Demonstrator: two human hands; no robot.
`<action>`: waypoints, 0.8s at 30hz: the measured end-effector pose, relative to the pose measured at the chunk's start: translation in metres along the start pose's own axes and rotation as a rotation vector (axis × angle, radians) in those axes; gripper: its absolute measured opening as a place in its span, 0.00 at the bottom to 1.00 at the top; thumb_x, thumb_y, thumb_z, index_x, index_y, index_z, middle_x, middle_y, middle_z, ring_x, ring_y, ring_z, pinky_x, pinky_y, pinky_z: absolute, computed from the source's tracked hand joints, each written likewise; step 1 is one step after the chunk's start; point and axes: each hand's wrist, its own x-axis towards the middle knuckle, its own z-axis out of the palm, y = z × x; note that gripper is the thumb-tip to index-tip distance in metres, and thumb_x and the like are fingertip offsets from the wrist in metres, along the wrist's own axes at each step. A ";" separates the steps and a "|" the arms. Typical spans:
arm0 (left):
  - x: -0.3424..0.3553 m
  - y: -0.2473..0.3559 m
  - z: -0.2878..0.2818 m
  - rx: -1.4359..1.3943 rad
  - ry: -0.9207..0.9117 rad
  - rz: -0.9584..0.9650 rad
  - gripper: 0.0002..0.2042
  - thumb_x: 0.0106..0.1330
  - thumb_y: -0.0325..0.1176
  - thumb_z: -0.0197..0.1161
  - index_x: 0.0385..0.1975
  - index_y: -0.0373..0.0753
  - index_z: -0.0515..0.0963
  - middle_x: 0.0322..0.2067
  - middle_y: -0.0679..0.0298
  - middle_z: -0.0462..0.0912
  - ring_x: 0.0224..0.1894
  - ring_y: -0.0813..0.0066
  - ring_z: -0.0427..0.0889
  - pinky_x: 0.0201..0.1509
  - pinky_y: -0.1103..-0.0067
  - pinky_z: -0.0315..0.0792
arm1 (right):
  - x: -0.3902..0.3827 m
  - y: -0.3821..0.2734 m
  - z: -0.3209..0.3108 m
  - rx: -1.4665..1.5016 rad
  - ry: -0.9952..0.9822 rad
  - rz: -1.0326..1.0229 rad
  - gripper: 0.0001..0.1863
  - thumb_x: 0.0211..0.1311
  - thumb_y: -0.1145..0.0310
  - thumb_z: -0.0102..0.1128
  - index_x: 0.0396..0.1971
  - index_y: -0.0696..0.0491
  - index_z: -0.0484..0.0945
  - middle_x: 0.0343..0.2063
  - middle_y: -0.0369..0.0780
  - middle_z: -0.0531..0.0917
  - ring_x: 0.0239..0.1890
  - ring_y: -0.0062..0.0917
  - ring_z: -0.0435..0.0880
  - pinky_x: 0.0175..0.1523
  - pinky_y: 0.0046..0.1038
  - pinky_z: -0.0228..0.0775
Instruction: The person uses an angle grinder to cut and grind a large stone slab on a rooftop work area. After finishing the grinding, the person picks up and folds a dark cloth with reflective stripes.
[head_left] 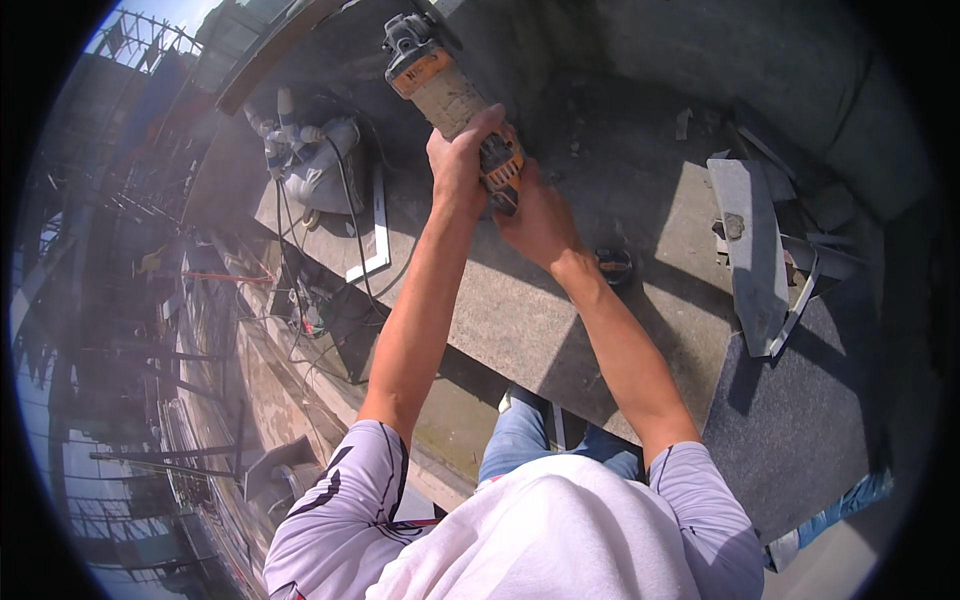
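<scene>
Both my hands are on an orange and black angle grinder (445, 95), held out ahead of me with its head up and to the left. Its middle is wrapped or caked in a tan layer. My left hand (460, 158) is closed round the body, thumb on top. My right hand (540, 220) is closed round the rear end, lower and to the right. Whether a disc is fitted at the head cannot be made out. A small dark, round object (613, 265) lies on the concrete slab (520, 315) beside my right wrist.
A white sack (325, 175) with plugs and dark cables sits left, beside a white L-shaped square (375, 245). Cut stone pieces (750, 250) lean at right, above a dark speckled slab (800, 420). A jeans-clad leg (850, 505) shows at lower right. Scaffolding stands far left.
</scene>
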 end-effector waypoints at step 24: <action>0.012 0.004 -0.003 0.004 -0.002 0.055 0.13 0.68 0.30 0.75 0.47 0.30 0.82 0.37 0.57 0.88 0.38 0.67 0.90 0.42 0.71 0.85 | 0.010 -0.006 0.006 -0.006 0.000 -0.023 0.30 0.63 0.69 0.70 0.60 0.65 0.67 0.38 0.61 0.90 0.44 0.60 0.91 0.49 0.57 0.85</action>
